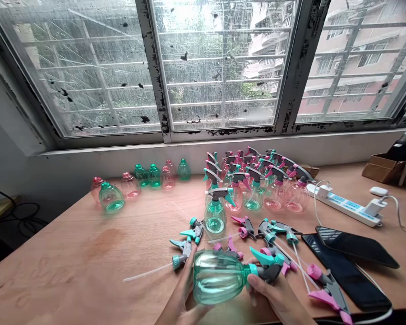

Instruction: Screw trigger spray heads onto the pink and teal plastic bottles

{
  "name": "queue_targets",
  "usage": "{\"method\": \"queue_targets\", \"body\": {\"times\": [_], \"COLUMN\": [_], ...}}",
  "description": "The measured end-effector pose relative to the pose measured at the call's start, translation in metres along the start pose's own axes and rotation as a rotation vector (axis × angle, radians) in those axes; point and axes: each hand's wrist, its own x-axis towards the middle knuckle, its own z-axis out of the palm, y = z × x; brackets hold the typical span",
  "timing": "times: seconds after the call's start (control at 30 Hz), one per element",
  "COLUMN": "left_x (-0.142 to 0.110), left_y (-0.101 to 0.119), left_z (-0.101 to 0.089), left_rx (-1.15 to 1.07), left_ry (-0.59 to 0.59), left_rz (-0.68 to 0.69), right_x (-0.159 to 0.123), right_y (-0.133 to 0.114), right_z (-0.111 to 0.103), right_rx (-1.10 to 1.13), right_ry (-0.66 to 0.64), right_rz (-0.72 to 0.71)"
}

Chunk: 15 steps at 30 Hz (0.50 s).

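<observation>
I hold a clear green spray bottle (218,276) on its side over the near edge of the wooden table (88,253). My left hand (182,298) cups the bottle's base and body. My right hand (277,295) is closed on the grey and teal trigger sprayer head (269,265) at the bottle's neck. One assembled green bottle (215,212) stands just beyond. Loose trigger heads (257,230) with dip tubes lie around my hands.
Several assembled pink and green spray bottles (257,180) stand in a group by the window sill. Several empty bottles without heads (138,183) sit at the back left. A power strip (345,205) and two dark phones (355,246) lie at right, with a cardboard box (384,169) behind.
</observation>
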Motion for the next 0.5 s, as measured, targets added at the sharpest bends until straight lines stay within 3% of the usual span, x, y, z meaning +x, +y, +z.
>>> {"method": "queue_targets", "body": {"times": [0.27,0.5], "left_x": [0.002,0.001], "left_y": [-0.002,0.001], "left_z": [-0.003,0.008], "left_rx": [-0.013,-0.012], "left_ry": [-0.057,-0.021], "left_rz": [0.051,0.088], "right_x": [0.0,-0.001], "right_y": [0.002,0.002], "right_z": [-0.001,0.002], "right_rx": [-0.027,-0.05], "right_ry": [-0.03,0.01], "right_rz": [0.038,0.023]}}
